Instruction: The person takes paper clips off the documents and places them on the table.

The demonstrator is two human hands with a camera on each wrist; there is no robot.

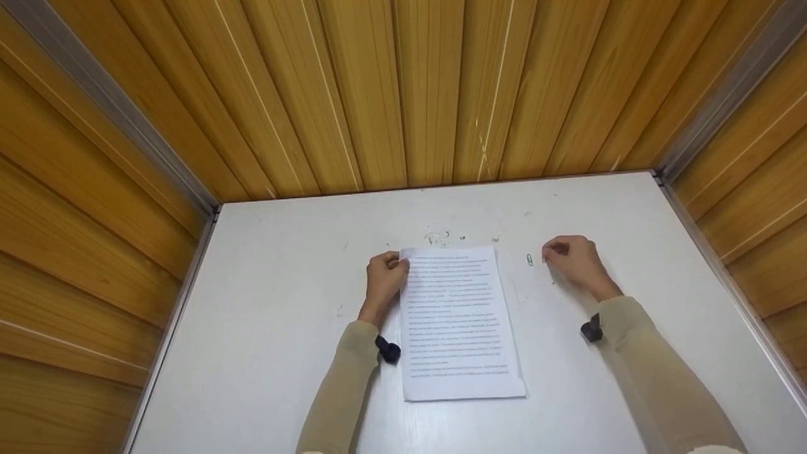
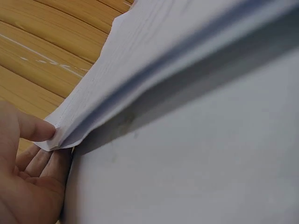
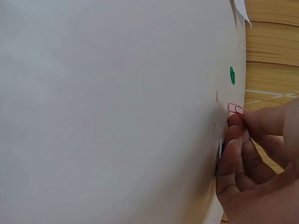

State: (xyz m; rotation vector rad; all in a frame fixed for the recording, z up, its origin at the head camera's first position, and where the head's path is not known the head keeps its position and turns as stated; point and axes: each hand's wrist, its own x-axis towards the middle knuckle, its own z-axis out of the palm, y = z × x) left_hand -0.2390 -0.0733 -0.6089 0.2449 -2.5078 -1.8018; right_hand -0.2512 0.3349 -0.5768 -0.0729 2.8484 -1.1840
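Observation:
A stack of printed paper sheets (image 1: 457, 321) lies on the white table, its long side toward me. My left hand (image 1: 386, 277) pinches the stack's upper left corner; in the left wrist view the thumb is on top, the fingers (image 2: 39, 163) are below, and that edge of the paper (image 2: 107, 88) is lifted off the table. To the right of the stack, my right hand (image 1: 577, 261) pinches a red paper clip (image 3: 235, 108) between thumb and forefinger. A green paper clip (image 1: 529, 259) lies on the table between the stack and the right hand.
The white table (image 1: 284, 284) has small dark marks (image 1: 435, 238) beyond the top of the stack. Yellow wood-patterned panels (image 1: 378, 94) stand along its back and both sides. Each wrist carries a small black camera (image 1: 591, 329).

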